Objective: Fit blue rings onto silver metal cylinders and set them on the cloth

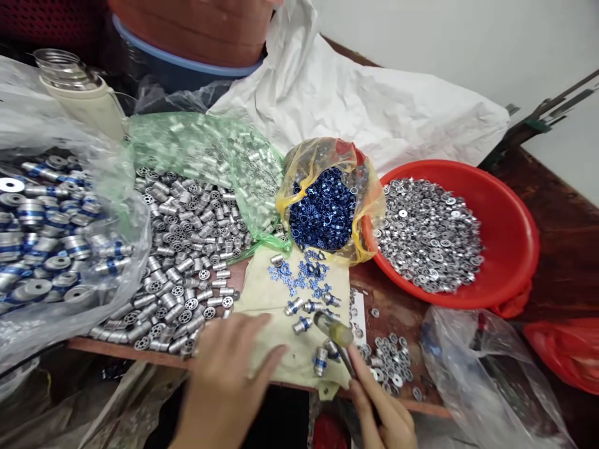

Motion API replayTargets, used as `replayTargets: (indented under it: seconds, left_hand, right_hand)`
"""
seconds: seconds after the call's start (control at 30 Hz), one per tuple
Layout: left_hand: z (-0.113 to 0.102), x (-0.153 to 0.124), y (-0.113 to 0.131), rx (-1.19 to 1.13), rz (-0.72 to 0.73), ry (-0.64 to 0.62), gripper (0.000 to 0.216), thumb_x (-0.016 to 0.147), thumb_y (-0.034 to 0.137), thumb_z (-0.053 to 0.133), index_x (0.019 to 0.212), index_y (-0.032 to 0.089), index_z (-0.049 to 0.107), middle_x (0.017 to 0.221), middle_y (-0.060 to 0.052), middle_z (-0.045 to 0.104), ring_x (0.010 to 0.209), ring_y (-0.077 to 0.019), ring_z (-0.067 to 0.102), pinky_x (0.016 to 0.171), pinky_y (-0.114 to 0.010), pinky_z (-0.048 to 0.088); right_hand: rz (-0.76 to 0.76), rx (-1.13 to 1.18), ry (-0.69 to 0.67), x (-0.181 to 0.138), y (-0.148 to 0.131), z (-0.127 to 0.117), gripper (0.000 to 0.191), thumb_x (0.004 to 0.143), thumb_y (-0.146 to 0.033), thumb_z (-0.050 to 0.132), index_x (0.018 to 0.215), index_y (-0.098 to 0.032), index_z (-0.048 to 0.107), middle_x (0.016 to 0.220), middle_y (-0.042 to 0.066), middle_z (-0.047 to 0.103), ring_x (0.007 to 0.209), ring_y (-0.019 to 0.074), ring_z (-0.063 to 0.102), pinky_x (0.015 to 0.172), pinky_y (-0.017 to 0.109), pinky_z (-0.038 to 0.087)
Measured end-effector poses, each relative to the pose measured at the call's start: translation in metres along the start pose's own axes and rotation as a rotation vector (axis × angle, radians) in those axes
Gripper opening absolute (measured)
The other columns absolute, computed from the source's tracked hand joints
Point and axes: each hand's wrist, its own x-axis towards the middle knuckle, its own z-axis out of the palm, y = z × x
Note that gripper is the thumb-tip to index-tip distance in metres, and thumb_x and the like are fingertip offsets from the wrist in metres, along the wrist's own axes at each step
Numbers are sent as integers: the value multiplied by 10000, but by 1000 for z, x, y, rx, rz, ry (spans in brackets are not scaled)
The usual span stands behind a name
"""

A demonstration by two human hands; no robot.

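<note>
My right hand (381, 399) is closed round the handle of a small hammer (333, 328). The hammer's head has a yellowish face and hangs over the pale cloth (262, 293). My left hand (229, 368) is blurred, its thumb held apart from its fingers. It is over the cloth's left edge, close to the loose metal cylinders (187, 218), and I see nothing in it. Several assembled metal pieces with blue bands (302, 324) lie around the hammer head. Behind them are scattered blue star-shaped rings (299, 277).
A clear bag of blue-banded pieces (47, 231) stands left. A green bag (206, 146) covers some cylinders. A yellow bag (367, 212) holds blue rings. A red basin (512, 231) holds small metal caps, and more caps (393, 362) lie by my right hand. A thermos (82, 100) stands back left.
</note>
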Motion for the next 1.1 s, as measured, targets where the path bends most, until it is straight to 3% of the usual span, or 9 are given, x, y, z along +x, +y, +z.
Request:
replayTargets:
  seconds: [0.07, 0.17, 0.33, 0.5, 0.7, 0.83, 0.97, 1.07, 1.1]
  left_hand:
    - [38, 9, 22, 22, 28, -151, 196, 839, 202, 766, 1005, 215, 662, 909, -46, 680, 832, -277, 592, 723, -395, 459]
    - [66, 12, 31, 5, 16, -180, 161, 833, 120, 754, 917, 218, 658, 867, -30, 678, 795, -262, 571, 689, -379, 446]
    - [49, -9, 7, -190, -84, -177, 176, 928, 129, 648, 1059, 242, 618, 974, -22, 690, 928, -251, 563, 823, -398, 438]
    - [52, -15, -1, -128, -116, -220, 317, 854, 12, 635, 1059, 253, 647, 1014, -25, 697, 976, -273, 559, 839, -421, 412]
    - [50, -9, -1, -91, -103, -238, 286, 824, 20, 642, 977, 260, 664, 948, -13, 712, 944, -275, 573, 818, -420, 415]
    - [54, -6, 6, -66, -105, -229, 331, 780, -16, 656, 960, 261, 674, 926, -10, 719, 928, -272, 588, 813, -411, 422]
    - [52, -6, 0, -54, -71, -221, 292, 801, 34, 687, 968, 273, 681, 922, 1, 725, 909, -263, 606, 805, -400, 438]
    - [15, -7, -27, 5, -88, -71, 212, 868, 134, 673, 1027, 274, 672, 1024, -37, 710, 1003, -296, 607, 880, -453, 432]
    - [-2, -6, -36, 70, -131, 90, 217, 882, 188, 679, 1083, 267, 659, 1101, -61, 689, 1067, -318, 597, 937, -495, 421]
  right_hand:
    - [2, 27, -36, 3, 1, 1, 551, 1010, -172, 480, 1540, -303, 411, 1388, 5, 628, 1139, 197, 694, 944, 195, 540]
    - [62, 15, -24, -4, 9, 2, 543, 1014, -180, 480, 1541, -288, 407, 1406, 8, 607, 1180, 198, 660, 953, 190, 520]
    - [115, 96, -146, -22, 15, 19, 542, 1015, -160, 481, 1536, -293, 414, 1409, 5, 597, 1227, 178, 621, 973, 183, 483]
    - [7, 154, -271, -7, -8, 29, 541, 1011, -151, 473, 1533, -286, 431, 1357, 12, 665, 1190, 168, 670, 981, 194, 486]
    - [-110, 3, -59, -4, -18, 11, 539, 1022, -135, 435, 1531, -313, 435, 1073, 54, 796, 869, 159, 796, 803, 169, 603]
    - [-108, 5, -169, -3, -18, 20, 502, 1059, -195, 330, 1545, -284, 420, 897, 41, 792, 710, 113, 780, 697, 119, 594]
    - [-129, 32, -204, 6, -17, 18, 512, 1040, -172, 386, 1546, -248, 420, 1013, 60, 798, 841, 124, 791, 811, 136, 576]
    - [-103, 53, -203, 4, -10, 5, 489, 1043, -198, 415, 1530, -242, 446, 1150, 59, 782, 971, 149, 778, 891, 169, 558]
    - [-75, 34, -144, 2, -6, 0, 483, 1039, -200, 443, 1519, -253, 463, 1192, 53, 770, 995, 152, 772, 900, 162, 551]
